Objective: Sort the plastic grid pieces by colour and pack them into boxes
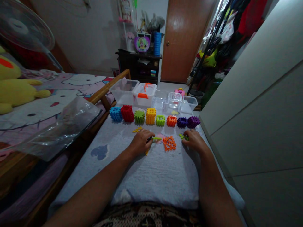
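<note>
My left hand (142, 142) is closed on a flat light-green interlocking tile (157, 138), whose thin edge sticks out past the fingertips to the right. Yellow tiles (137, 129) lie beside this hand, one partly hidden under it. Thumb and fingers of my right hand (194, 139) pinch another green interlocking tile (182, 136), mostly covered by the fingers. Flat on the cloth between both hands rests an orange tile (169, 143) with cut-outs and notched edges.
Behind the hands stands a row of notched blocks, among them blue (115, 114), red (127, 113), yellow (151, 116) and purple (193, 122). Clear plastic boxes (124, 92) line the far edge. A wooden bed rail (109, 86) borders the left, a pale cabinet (258, 94) the right.
</note>
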Demonstrator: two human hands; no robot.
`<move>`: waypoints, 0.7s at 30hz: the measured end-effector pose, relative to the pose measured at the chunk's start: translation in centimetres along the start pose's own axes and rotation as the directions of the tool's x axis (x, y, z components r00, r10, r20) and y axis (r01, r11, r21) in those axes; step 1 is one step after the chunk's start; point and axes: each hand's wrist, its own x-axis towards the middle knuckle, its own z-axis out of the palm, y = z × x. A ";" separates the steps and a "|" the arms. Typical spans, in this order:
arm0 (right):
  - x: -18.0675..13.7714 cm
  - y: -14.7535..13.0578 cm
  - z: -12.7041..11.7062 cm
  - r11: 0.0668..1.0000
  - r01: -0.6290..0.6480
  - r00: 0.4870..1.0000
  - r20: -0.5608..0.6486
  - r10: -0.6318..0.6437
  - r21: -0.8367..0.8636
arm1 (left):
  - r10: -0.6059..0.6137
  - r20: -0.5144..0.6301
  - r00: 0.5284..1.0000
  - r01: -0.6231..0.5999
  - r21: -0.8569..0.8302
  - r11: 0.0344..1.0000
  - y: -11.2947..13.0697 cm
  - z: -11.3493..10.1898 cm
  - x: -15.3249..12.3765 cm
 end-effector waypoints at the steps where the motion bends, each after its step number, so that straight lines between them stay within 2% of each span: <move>1: 0.0 0.0 0.0 1.000 -0.004 1.000 0.003 0.004 0.000 | 0.015 -0.014 1.000 -0.015 0.008 1.000 0.3 -0.1 0.1; 6: -0.2 -0.1 -0.1 1.000 -0.003 0.999 0.032 0.003 0.014 | 0.066 -0.121 0.990 -0.059 0.059 0.997 1.5 0.1 0.4; 8: -0.2 -0.1 -0.1 1.000 -0.006 0.999 0.046 0.006 0.008 | 0.095 -0.083 0.992 -0.089 0.064 0.994 1.7 0.3 0.3; 12: -0.1 0.1 -0.1 0.999 0.012 0.998 0.064 -0.010 -0.030 | 0.151 0.076 0.986 -0.149 -0.025 0.989 1.6 0.4 -0.1; 16: 0.2 -0.3 -0.4 0.999 0.036 0.999 0.029 -0.035 -0.018 | 0.109 0.086 0.990 -0.101 -0.084 0.991 1.0 -0.1 -0.4; 18: 0.3 -1.3 -0.6 0.997 0.066 0.998 -0.017 -0.065 0.035 | 0.106 0.087 0.991 -0.096 -0.108 0.990 0.7 -0.5 -0.5; 21: 0.1 -4.3 -0.6 0.968 0.187 0.982 -0.058 -0.180 0.166 | 0.101 0.109 0.989 -0.088 -0.119 0.989 0.2 -0.9 -0.6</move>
